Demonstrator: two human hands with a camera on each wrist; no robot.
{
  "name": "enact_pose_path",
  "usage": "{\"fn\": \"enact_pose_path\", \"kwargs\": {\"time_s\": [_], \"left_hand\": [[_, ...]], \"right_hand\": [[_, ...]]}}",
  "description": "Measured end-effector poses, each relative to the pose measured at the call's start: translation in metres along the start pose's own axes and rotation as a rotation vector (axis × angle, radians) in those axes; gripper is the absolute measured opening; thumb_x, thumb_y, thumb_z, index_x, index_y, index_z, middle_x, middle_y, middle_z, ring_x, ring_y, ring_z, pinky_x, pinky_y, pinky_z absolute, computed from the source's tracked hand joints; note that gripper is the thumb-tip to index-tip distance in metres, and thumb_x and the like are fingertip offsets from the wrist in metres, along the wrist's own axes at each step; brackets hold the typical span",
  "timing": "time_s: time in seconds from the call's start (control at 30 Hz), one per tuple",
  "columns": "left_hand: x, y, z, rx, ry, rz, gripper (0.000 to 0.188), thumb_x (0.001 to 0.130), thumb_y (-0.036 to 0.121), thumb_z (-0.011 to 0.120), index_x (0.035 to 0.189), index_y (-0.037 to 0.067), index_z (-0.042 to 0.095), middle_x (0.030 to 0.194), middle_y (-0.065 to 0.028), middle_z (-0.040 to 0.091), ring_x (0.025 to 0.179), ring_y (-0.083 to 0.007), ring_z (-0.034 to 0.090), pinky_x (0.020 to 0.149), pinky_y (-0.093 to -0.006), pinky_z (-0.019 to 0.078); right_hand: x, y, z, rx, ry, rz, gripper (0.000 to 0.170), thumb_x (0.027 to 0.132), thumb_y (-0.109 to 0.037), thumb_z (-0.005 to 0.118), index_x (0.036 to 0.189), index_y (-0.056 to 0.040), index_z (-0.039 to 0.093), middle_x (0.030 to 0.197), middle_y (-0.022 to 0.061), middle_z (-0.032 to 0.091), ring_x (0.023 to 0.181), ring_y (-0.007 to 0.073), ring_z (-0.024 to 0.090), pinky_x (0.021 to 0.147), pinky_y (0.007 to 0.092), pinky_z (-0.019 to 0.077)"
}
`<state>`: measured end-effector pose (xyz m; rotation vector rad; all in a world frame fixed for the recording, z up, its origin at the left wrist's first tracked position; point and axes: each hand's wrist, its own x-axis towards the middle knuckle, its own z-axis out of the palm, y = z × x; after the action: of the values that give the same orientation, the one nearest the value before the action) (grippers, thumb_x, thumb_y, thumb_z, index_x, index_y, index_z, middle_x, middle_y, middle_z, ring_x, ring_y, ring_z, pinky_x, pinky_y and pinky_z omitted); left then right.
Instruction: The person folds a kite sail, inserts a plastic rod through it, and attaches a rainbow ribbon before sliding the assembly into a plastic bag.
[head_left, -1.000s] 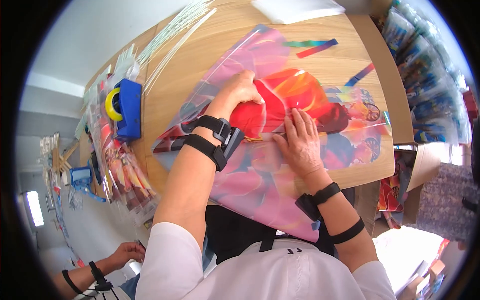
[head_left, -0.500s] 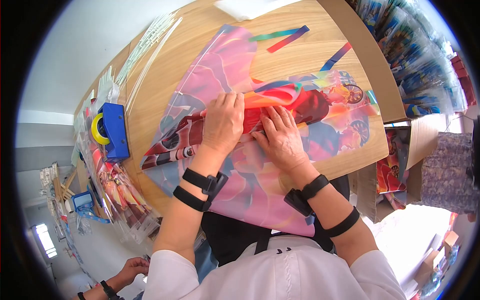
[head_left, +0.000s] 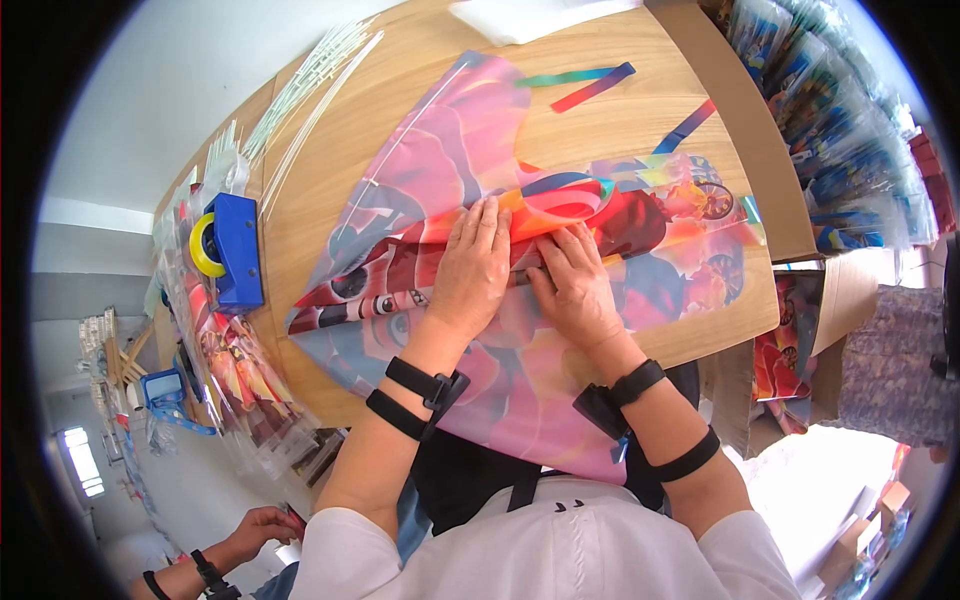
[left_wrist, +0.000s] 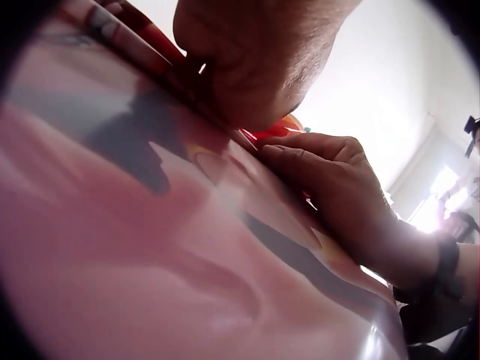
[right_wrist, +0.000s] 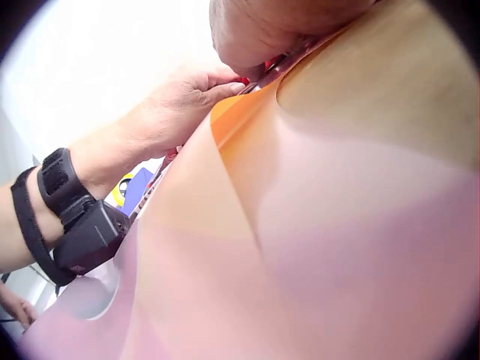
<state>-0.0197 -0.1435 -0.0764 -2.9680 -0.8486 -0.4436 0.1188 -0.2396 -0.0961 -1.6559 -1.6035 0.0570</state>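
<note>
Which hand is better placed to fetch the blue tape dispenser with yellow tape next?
Probably the left hand, nearer the dispenser; the right hand is farther off, and both touch the glossy pink printed sheet.

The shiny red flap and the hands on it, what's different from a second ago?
The left hand came back toward the near side, closer to the right hand. The red flap, which bulged up broadly, is now gathered narrower, with a blue band showing along it. The right hand is about where it was; the tape dispenser and colourful strips stayed put.
</note>
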Motion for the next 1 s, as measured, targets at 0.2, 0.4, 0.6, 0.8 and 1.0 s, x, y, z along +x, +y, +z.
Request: {"fn": "enact_pose_path", "kwargs": {"time_s": [0.2,0.4,0.6,0.8,1.0], "left_hand": [[-0.001,-0.004,0.0,0.029,0.008,0.045,0.04,0.086,0.008,0.05,0.122,-0.011,0.055,0.131,-0.0268,0.052,0.125,-0.0364,0.049,0.109,-0.0429,0.0371],[0.013,-0.016,-0.01,-0.106,0.048,-0.045,0.031,0.082,0.012,0.053,0.108,-0.001,0.064,0.105,-0.0189,0.063,0.103,-0.0322,0.059,0.091,-0.0414,0.0448],[0.029,-0.027,-0.022,-0.184,-0.003,-0.224,0.075,0.064,0.023,0.083,0.129,0.004,0.05,0.113,-0.0105,0.058,0.107,-0.0315,0.055,0.09,-0.0455,0.0423],[0.047,-0.05,-0.021,-0.314,-0.225,-0.316,0.034,0.069,0.01,0.076,0.099,0.002,0.064,0.097,-0.0166,0.062,0.098,-0.0369,0.058,0.081,-0.0421,0.0485],[0.033,-0.028,-0.031,-0.034,-0.075,0.012,0.018,0.071,0.005,0.062,0.088,0.001,0.063,0.091,-0.0147,0.063,0.086,-0.0331,0.06,0.072,-0.0408,0.0497]], "right_hand": [[-0.001,-0.002,-0.003,-0.008,-0.025,-0.023,0.039,0.073,-0.008,0.068,0.108,0.0067,0.06,0.113,0.0219,0.055,0.117,0.0415,0.049,0.107,0.0496,0.0378],[-0.002,0.0,0.002,-0.127,-0.03,-0.094,0.038,0.077,-0.013,0.066,0.108,0.0079,0.06,0.114,0.0211,0.057,0.115,0.0384,0.051,0.106,0.0498,0.0387],[-0.001,-0.001,0.0,-0.106,-0.038,-0.097,0.04,0.079,-0.013,0.063,0.112,0.0092,0.059,0.116,0.0205,0.056,0.115,0.0365,0.05,0.107,0.0485,0.0378],[-0.002,-0.001,0.001,-0.085,-0.046,-0.073,0.04,0.079,-0.013,0.063,0.112,0.0088,0.06,0.116,0.0199,0.056,0.117,0.0356,0.05,0.108,0.0486,0.0377],[-0.003,-0.003,-0.001,-0.117,-0.061,-0.062,0.034,0.078,-0.012,0.062,0.107,0.0065,0.062,0.119,0.0188,0.056,0.116,0.0365,0.051,0.105,0.0502,0.0397]]}}
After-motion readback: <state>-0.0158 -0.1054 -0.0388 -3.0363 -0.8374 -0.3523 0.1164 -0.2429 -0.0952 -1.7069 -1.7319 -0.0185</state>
